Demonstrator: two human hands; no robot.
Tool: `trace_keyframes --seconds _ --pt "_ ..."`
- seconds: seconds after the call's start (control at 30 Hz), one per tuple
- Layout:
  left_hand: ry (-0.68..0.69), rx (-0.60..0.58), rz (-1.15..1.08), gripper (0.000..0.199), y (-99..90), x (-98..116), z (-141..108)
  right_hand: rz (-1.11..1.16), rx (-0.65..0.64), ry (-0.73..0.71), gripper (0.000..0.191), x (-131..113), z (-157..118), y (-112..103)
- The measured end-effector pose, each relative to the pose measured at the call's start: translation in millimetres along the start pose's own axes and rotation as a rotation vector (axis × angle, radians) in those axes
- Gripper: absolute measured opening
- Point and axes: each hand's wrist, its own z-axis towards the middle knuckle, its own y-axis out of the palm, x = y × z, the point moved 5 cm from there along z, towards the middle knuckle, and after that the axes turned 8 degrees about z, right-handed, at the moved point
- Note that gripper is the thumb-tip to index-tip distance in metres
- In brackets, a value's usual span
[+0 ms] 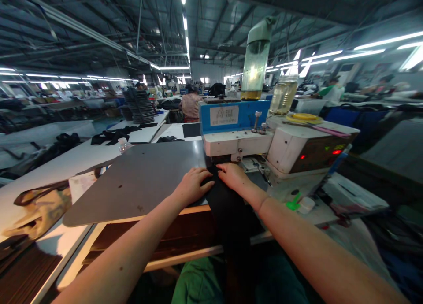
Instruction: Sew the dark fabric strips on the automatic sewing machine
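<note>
A long black piece of fabric (228, 202) runs from under the head of a white and blue machine (236, 141) down over the table edge towards my lap. My left hand (194, 185) lies at its left edge, fingers bent and thumb on the black material. My right hand (233, 177) grips the same piece near the machine head, its fingertips close to the left hand's. The fabric's far end is hidden beneath the machine head. A grey metal work plate (148, 180) extends to the left of the hands.
A bottle with a grey lid (256, 66) and a jar of liquid (283, 94) stand on the machine, beside a yellow ring (304, 118). Red digits glow on a control box (310, 152). At left are a beige cloth (42, 207) and stacked dark pieces (140, 105). A person (191, 105) sits beyond.
</note>
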Motion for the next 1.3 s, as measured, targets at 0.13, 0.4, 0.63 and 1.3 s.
trace_keyframes --seconds 0.13,0.4,0.63,1.3 --pt "0.005 -0.006 0.004 0.028 -1.1 1 -1 -0.113 -0.027 -0.024 0.036 -3 1 1" --pt "0.048 -0.016 -0.007 0.027 -1.8 -1 5 -0.200 -0.056 -0.023 0.035 -3 7 2" --pt "0.088 -0.005 -0.020 0.027 -0.7 -2 4 -0.181 -0.054 -0.018 0.035 -3 7 2" --pt "0.078 -0.015 0.009 0.031 2.8 -7 7 -0.141 0.020 0.004 0.031 2 11 2"
